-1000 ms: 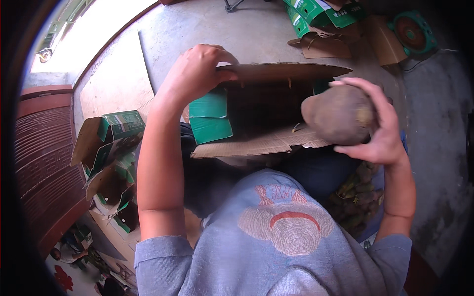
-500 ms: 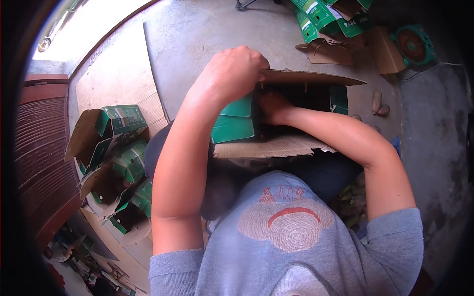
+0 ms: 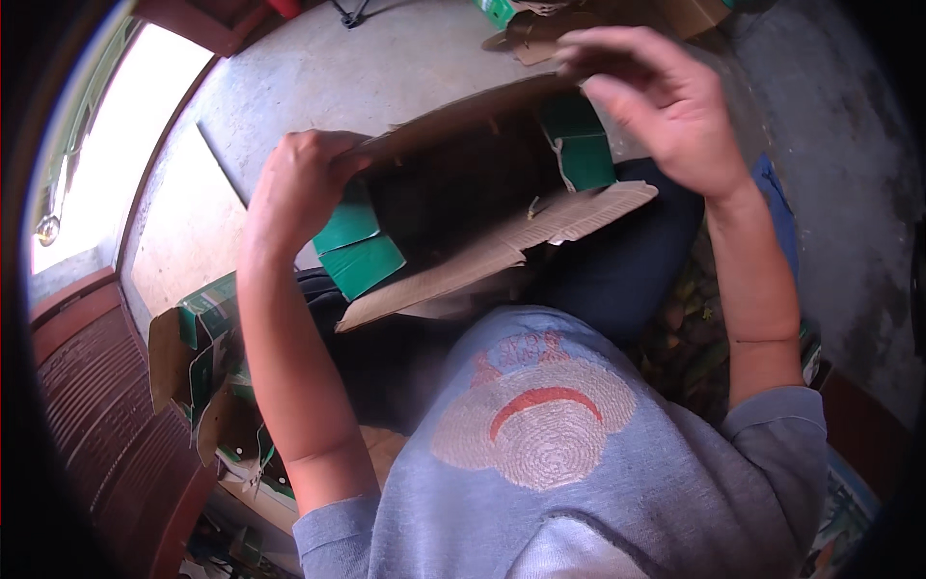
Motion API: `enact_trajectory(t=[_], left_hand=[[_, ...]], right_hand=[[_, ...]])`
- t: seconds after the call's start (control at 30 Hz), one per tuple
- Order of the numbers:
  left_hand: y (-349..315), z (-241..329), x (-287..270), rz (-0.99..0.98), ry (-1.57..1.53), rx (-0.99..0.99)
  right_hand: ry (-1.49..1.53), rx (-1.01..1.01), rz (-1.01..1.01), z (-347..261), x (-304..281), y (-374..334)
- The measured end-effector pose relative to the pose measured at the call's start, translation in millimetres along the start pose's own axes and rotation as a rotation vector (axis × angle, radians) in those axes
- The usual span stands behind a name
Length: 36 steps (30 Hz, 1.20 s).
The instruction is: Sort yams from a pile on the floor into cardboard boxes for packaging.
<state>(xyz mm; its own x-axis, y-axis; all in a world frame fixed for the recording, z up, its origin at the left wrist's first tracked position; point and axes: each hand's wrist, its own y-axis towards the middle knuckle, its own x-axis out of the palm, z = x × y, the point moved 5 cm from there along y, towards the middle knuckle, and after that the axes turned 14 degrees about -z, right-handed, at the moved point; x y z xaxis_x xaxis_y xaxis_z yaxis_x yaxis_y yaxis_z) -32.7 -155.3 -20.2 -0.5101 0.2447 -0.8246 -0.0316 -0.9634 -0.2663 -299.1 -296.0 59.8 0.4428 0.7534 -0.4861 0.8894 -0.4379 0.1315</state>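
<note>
An open cardboard box [image 3: 363, 262] with green end flaps sits before me, tilted up toward its right side. Its inside is dark, and I cannot make out what it holds. The far brown flap [image 3: 482, 104] stands up, and the near flap [image 3: 502, 249] folds out toward my lap. My left hand [image 3: 301, 188] pinches the left end of the far flap. Above the box's right far corner is my right hand [image 3: 666, 111], with curved fingers and thumb apart and nothing visible in it.
More green and brown cartons [image 3: 207, 333] stand open at my left, beside a dark red slatted wooden panel [image 3: 125, 415]. Other cartons [image 3: 531, 34] lie at the far side. Leaves or produce [image 3: 690, 338] cover the ground by my right leg.
My right hand has come out of the box and risen to its far right corner. The left hand and box have shifted left in view, and the box now slants. The view has turned.
</note>
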Motion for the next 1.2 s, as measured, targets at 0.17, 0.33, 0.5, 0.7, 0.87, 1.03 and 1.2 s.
enact_trajectory(t=[0.17,0.33,0.5,0.7,0.87,1.03,1.2], left_hand=[[6.5,14.5,7.0,-0.009,-0.029,-0.052],[13.0,22.8,11.8,-0.083,0.006,-0.135],[9.2,4.0,-4.1,0.05,-0.035,-0.126],[13.5,-10.2,-0.1,0.211,-0.027,-0.106],[-1.7,-24.1,-1.4,0.249,-0.085,-0.17],[9.3,-22.7,-3.9,0.305,-0.097,-0.144],[1.5,-20.5,1.8,0.293,-0.104,-0.232]], right_hand=[[-0.036,0.257,0.723,74.3,-124.7,-157.1],[0.195,0.755,0.866,215.4,-102.6,-331.1],[-0.321,0.964,0.402,275.9,-2.1,-391.5],[0.199,0.758,0.434,316.0,57.4,-398.3],[-0.237,0.872,0.461,269.7,4.1,-403.8],[-0.621,0.976,0.329,238.2,9.2,-443.1],[-0.573,0.98,-0.083,187.7,66.1,-489.2]])
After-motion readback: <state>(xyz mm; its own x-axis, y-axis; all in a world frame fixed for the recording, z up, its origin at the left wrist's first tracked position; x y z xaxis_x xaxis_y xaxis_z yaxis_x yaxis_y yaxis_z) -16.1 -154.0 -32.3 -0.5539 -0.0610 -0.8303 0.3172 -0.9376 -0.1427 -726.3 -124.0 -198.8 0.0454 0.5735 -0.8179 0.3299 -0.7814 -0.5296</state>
